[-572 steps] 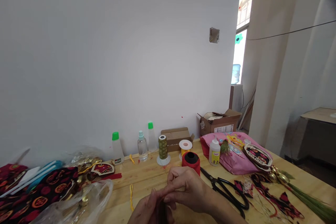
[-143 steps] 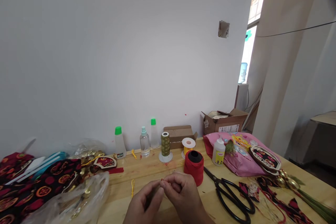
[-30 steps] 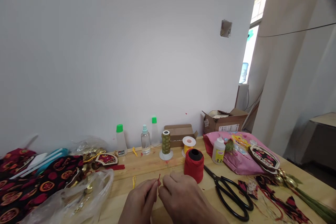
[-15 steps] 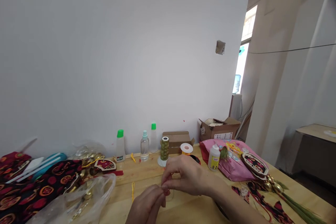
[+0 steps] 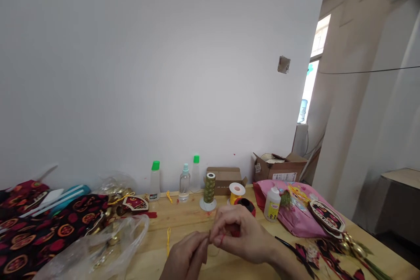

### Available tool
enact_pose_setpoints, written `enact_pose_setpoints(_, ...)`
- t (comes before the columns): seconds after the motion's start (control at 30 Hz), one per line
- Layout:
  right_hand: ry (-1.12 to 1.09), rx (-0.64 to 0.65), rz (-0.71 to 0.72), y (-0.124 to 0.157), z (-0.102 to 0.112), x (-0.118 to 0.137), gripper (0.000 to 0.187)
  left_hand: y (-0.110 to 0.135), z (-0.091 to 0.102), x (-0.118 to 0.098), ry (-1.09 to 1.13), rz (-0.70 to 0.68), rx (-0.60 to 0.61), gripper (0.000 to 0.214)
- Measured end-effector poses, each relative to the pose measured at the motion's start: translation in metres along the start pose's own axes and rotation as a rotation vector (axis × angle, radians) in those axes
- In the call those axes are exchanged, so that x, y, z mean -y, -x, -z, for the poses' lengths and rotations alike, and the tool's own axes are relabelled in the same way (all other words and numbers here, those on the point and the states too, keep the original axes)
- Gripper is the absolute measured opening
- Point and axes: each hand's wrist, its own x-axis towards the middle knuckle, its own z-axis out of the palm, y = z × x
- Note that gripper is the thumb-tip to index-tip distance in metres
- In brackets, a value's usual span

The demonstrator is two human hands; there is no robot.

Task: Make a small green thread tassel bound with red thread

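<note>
- Both hands meet just above the desk [image 5: 193, 216], tips touching or nearly so; likely brought together so one steadies while the other works something fine.
- Right hand [image 5: 234, 232]: thumb and fingers closed in a pinch on a red cord [image 5: 222, 239], a short bright run of it showing by the thumb.
- Left hand [image 5: 188, 253]: fingers pinched tight where the hands meet, seemingly on the same cord's end; too small and blurred to be certain.
- Red thread cone [image 5: 248, 205] directly behind the right hand, mostly hidden. Scissors [image 5: 292, 247] partly covered by the right forearm, so that arm stands in the way of them.
- Yellow cord loop [image 5: 168, 238] lying near the left hand, apart from it.
- Olive thread cone [image 5: 209, 189] and yellow spool [image 5: 236, 190] upright towards the wall, perhaps kept back for working room.
- Glue bottle [image 5: 272, 204] upright beside the pink bag [image 5: 295, 223]; clear plastic bag [image 5: 82, 251] crowds the left side.
</note>
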Motion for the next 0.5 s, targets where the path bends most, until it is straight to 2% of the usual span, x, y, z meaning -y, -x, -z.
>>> enact_pose_setpoints(0.07, 0.046, 0.029, -0.006, 0.004, 0.007, -0.004, 0.021, -0.001, 0.000, -0.001, 0.043, 0.106, -0.067, 0.030)
enact_pose_setpoints(0.17, 0.171, -0.056, -0.046, 0.007, 0.009, -0.011, 0.030, -0.002, 0.001, -0.003, 0.066, 0.198, -0.100, 0.030)
enact_pose_setpoints(0.27, 0.232, -0.144, -0.052, 0.005, 0.002, -0.014, 0.024, -0.003, 0.001, -0.004, 0.059, 0.218, -0.034, 0.028)
enact_pose_setpoints(0.33, 0.288, -0.119, 0.002, 0.003, -0.006, -0.014, 0.029, -0.002, 0.001, -0.004, 0.062, 0.230, 0.018, 0.026)
enact_pose_setpoints(0.43, 0.379, -0.056, 0.074, 0.002, -0.012, -0.018, 0.021, -0.001, -0.001, -0.003, 0.120, 0.286, 0.054, 0.024)
enact_pose_setpoints(0.5, 0.357, -0.059, 0.067, 0.003, -0.013, -0.024, 0.019, -0.001, -0.003, -0.005, 0.196, 0.348, 0.072, 0.026)
